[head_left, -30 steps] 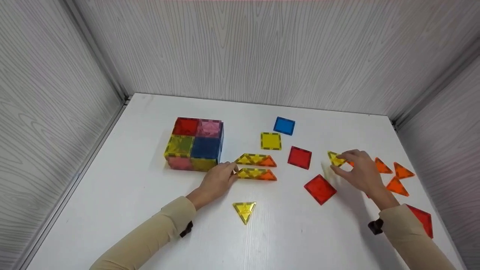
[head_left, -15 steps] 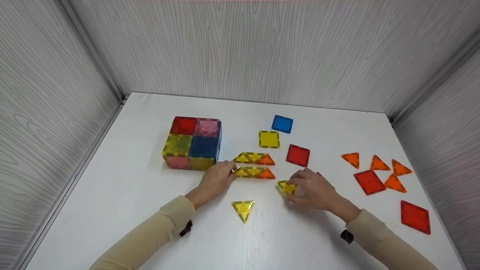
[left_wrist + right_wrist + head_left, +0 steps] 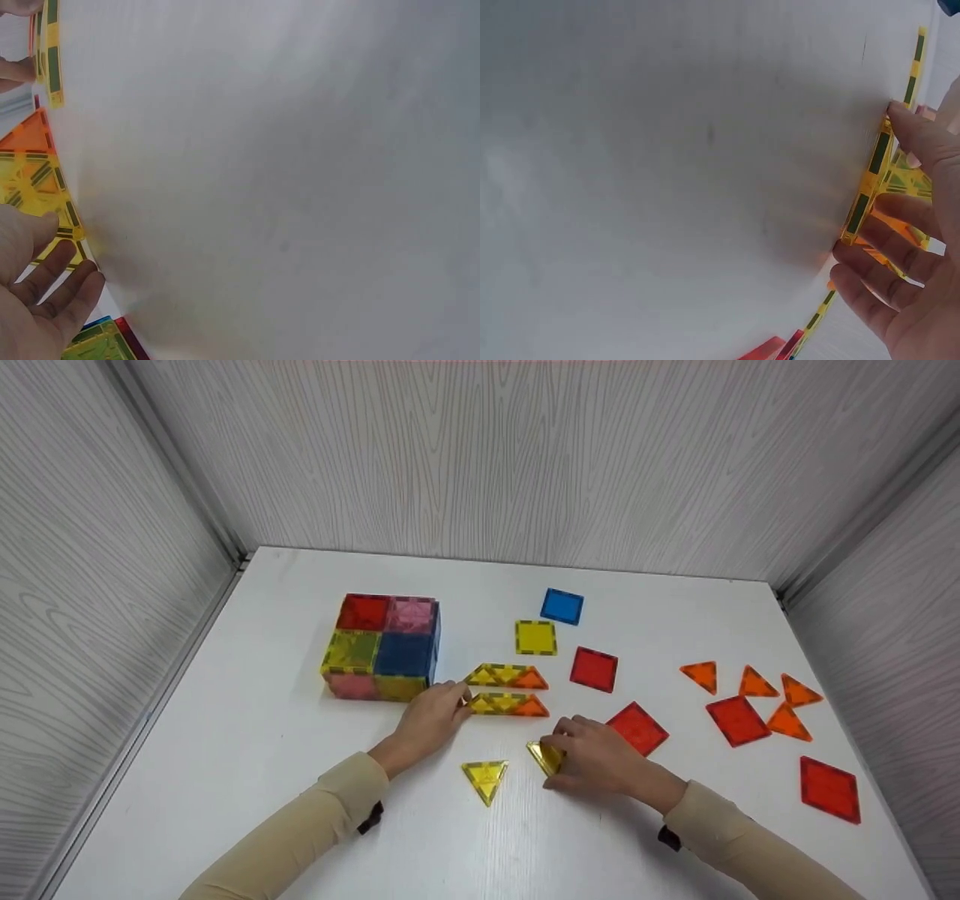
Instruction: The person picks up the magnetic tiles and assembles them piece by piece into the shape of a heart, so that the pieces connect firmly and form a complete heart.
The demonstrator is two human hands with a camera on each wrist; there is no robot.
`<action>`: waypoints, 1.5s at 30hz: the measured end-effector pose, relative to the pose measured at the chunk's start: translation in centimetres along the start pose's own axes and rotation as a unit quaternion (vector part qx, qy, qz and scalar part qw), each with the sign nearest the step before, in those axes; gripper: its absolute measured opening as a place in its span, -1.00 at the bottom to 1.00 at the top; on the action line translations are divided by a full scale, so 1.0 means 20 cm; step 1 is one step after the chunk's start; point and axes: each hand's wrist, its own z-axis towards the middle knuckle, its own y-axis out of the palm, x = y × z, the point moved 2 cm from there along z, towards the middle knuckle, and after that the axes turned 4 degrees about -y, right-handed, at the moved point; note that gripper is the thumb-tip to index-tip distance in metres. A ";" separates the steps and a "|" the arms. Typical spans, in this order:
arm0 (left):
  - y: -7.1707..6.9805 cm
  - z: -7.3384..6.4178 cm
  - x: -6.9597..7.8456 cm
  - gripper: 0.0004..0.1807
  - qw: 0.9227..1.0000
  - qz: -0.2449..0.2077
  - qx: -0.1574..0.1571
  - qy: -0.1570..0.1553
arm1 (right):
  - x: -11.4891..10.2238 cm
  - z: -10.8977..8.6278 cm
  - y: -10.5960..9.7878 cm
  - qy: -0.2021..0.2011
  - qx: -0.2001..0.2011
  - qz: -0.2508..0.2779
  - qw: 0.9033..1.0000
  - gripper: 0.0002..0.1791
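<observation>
My left hand [image 3: 427,724] is at the left end of two parallel rows of magnetic tiles, a far row [image 3: 506,676] and a near row [image 3: 508,705]. Each row joins yellow triangles with an orange one at its right end. In the left wrist view the thumb and fingertips close on a row's yellow end tile [image 3: 45,210]. My right hand [image 3: 600,757] pinches a yellow triangle tile [image 3: 547,757] by its edges, tilted, close over the table. The fingers partly hide it. To its left another yellow triangle tile [image 3: 486,780] lies flat.
A block of colored square tiles [image 3: 382,645] stands behind my left hand. Blue [image 3: 562,606], yellow [image 3: 535,637] and red square tiles [image 3: 594,669] lie beyond the rows. On the right are several orange triangles [image 3: 757,682] and more red squares [image 3: 739,721].
My right hand has carried the yellow triangle tile from the right side leftward and nearer, beside the loose yellow triangle. My left hand stays at the rows.
</observation>
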 end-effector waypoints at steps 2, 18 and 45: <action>0.00 0.00 0.00 -0.85 1.000 0.000 -0.003 -0.003 | -0.01 0.00 0.00 0.001 -0.005 0.006 1.000 -0.30; -0.05 -0.25 0.08 -0.57 0.999 0.036 -0.019 0.032 | 0.00 -0.02 0.00 0.025 -0.002 0.067 0.997 -0.36; 0.14 -0.27 0.22 -0.34 0.976 0.144 -0.099 0.132 | -0.14 0.09 0.04 -0.030 0.051 0.036 0.998 -0.54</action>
